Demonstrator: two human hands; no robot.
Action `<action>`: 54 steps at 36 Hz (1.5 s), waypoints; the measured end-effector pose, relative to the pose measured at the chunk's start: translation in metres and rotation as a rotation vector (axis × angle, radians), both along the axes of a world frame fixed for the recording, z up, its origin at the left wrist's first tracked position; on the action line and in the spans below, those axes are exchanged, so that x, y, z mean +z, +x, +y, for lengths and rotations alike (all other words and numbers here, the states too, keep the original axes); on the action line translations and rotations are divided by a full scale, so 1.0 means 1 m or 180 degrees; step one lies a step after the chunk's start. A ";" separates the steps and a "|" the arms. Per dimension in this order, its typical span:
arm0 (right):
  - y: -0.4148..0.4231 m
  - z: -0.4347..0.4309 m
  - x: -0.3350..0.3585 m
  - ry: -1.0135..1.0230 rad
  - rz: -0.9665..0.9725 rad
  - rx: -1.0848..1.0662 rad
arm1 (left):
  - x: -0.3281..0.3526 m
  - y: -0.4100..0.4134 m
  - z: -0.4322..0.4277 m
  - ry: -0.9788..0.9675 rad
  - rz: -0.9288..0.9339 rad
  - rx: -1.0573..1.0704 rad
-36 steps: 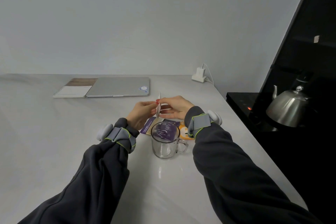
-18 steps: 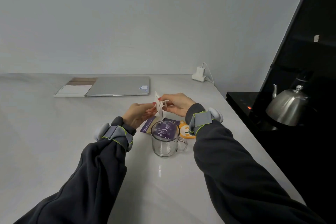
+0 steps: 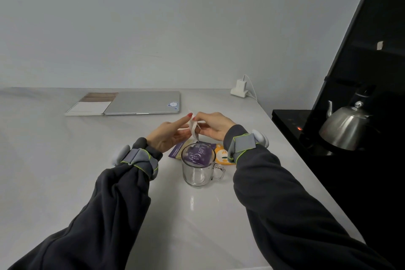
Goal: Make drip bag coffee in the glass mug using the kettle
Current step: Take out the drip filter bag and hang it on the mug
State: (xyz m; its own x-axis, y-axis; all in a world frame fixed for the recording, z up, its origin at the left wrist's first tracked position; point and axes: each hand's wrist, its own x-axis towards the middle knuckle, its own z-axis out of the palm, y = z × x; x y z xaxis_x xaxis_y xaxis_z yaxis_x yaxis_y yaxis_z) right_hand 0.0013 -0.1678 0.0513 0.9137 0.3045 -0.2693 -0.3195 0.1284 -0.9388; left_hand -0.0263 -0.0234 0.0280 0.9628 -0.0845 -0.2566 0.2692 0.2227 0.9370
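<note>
An empty glass mug stands on the white table, handle to the right. Just beyond it, both hands hold a white drip bag above the table. My left hand pinches its left side, palm up, forefinger stretched out. My right hand pinches its right side. A torn purple wrapper lies behind the mug, seen partly through the glass. The steel kettle sits on a black counter at the right.
A closed laptop and a notebook lie at the back of the table. A white charger stands by the wall. An orange packet lies right of the mug. A red light glows on the black counter.
The drip bag has been spread from a flat upright strip into a wider shape. My left hand has turned palm up and its forefinger has stretched out.
</note>
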 end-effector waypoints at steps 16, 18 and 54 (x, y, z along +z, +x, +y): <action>0.000 0.002 0.000 -0.0010 0.0016 -0.0290 | 0.002 -0.002 0.005 -0.0008 -0.0012 0.0256; 0.000 0.002 0.000 -0.0021 0.0001 -0.0316 | 0.001 -0.003 0.005 0.0217 -0.0179 0.0322; -0.002 -0.007 -0.010 0.0482 0.0446 -0.0564 | 0.000 0.000 0.011 0.1189 -0.0348 0.0288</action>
State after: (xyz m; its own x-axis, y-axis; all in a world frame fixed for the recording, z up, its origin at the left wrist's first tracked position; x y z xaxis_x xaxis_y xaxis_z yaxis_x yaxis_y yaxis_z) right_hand -0.0010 -0.1750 0.0409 0.9133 0.1895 -0.3606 -0.4051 0.3295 -0.8528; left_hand -0.0264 -0.0128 0.0280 0.9854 0.0815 -0.1492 0.1583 -0.1206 0.9800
